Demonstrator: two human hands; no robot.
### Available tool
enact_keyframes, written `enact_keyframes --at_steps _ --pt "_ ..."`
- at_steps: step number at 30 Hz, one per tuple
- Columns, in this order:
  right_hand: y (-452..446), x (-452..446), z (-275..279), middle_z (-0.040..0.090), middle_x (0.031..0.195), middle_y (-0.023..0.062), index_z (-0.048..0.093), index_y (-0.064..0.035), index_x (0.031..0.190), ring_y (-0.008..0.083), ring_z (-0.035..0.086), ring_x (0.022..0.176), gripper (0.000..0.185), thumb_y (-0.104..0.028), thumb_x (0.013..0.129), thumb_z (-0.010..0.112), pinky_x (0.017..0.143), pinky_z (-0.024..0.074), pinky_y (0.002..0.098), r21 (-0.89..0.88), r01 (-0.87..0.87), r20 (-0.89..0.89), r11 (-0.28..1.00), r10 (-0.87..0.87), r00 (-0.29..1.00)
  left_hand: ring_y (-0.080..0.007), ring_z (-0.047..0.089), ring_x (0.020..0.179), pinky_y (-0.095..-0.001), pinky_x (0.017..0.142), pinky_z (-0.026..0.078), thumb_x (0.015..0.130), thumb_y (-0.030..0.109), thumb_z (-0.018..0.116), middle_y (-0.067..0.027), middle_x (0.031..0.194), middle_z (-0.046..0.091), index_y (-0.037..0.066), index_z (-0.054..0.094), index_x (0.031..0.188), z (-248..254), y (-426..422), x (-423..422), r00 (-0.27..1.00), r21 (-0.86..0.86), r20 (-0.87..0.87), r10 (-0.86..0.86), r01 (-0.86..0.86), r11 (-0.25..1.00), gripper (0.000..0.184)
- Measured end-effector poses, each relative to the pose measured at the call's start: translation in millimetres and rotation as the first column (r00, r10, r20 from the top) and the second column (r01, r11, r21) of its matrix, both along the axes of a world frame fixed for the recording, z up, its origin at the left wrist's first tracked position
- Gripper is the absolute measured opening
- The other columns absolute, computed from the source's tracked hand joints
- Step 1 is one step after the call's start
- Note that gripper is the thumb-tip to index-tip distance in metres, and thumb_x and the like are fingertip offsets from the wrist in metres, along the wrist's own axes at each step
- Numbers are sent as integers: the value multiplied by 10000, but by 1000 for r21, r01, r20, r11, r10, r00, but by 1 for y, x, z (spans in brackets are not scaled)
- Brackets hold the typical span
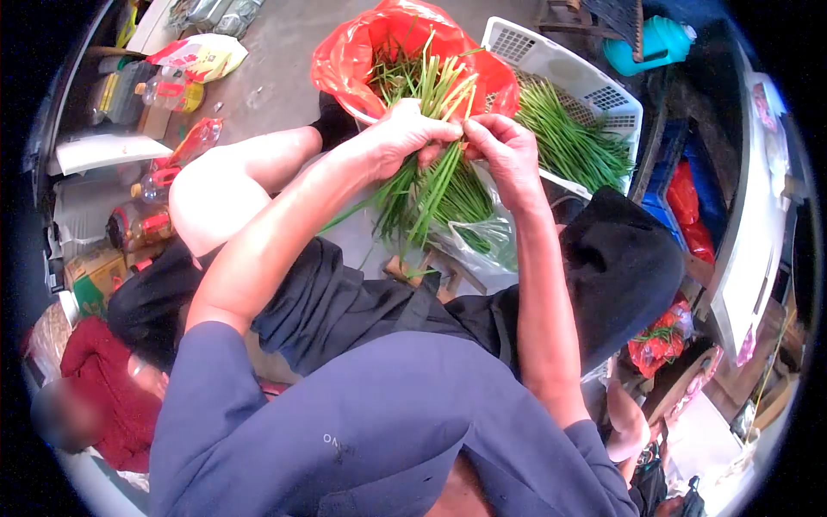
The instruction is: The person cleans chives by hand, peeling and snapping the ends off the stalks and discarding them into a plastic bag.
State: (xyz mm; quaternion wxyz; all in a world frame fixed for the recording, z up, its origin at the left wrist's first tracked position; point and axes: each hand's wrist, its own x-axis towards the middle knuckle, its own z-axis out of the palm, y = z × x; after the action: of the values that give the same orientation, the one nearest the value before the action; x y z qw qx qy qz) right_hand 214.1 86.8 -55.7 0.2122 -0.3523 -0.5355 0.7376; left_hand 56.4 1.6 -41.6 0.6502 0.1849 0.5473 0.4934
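Stems (448, 86) betw. L hand (412, 133) & R hand (504, 146), fingers of both pinched on them.

Prob. a small veg shop or mkt stall, can't tell which. Red bag (340, 62) w/ greens (394, 73) inside; bare grey floor (276, 73) beyond it. Just R of bag: white plastic crate (510, 41) w/ more greens. Well L of bag: bottles (178, 93), cardboard box (102, 265) nearer the wearer, like stock or supplies.
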Motion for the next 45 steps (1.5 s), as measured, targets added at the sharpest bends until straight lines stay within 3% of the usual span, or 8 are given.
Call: enact_keyframes --at_steps 7,13,20,22,27,31,41,45 --pt "1 -2 -5 625 737 5 654 9 912 76 559 621 170 -154 870 633 577 458 215 62 -46 0 997 46 999 -55 440 442 -204 401 317 808 114 665 -7 665 580 45 612 867 2 -1 -3 999 15 -37 -16 17 1000 105" --pt "-1 -6 -12 608 690 33 626 11 905 85 550 587 156 -139 890 586 546 455 248 440 -96 174 893 20 985 -56 423 435 -206 397 298 808 108 651 18 624 537 57 603 851 -4 -4 -8 993 -55 -102 -59 53 997 83" --pt "12 -12 -5 600 711 33 613 12 889 91 562 579 154 -133 906 563 541 466 244 386 91 134 918 -153 979 -59 413 429 -210 395 294 805 107 655 18 605 514 57 584 824 1 -14 -16 999 -20 -31 -33 32 999 89" --pt "23 -14 -13 595 733 22 615 14 907 72 538 587 159 -134 916 558 554 463 225 262 164 85 951 -192 978 -60 413 429 -212 395 297 805 109 657 19 603 510 56 583 823 1 -18 -20 999 -14 -32 -30 30 999 92" --pt "46 -37 -10 595 740 12 616 19 929 64 516 566 159 -136 906 592 560 473 220 187 251 38 950 -262 964 -70 438 442 -221 413 335 820 119 651 -40 694 615 38 582 834 8 -20 -29 999 30 36 -12 11 999 108" --pt "61 -67 -1 634 814 56 604 39 1018 107 605 643 219 -134 885 622 619 515 246 183 269 -48 946 -264 963 -69 446 448 -215 422 347 839 127 639 -69 757 652 33 580 858 15 -20 -34 993 65 117 21 -29 998 112" --pt "30 -48 7 665 832 42 652 3 965 68 562 597 295 -281 884 636 553 442 210 -68 -32 -1 997 32 999 -62 455 477 -208 448 369 883 135 591 -69 797 652 38 553 931 6 -17 -31 945 47 304 116 -136 990 115" --pt "13 -50 11 634 726 20 654 -5 928 73 560 580 219 -215 867 659 545 443 208 -103 -96 -23 990 95 995 -64 458 478 -206 452 373 875 135 598 -62 783 647 44 563 950 7 -14 -25 945 51 310 108 -130 990 123"
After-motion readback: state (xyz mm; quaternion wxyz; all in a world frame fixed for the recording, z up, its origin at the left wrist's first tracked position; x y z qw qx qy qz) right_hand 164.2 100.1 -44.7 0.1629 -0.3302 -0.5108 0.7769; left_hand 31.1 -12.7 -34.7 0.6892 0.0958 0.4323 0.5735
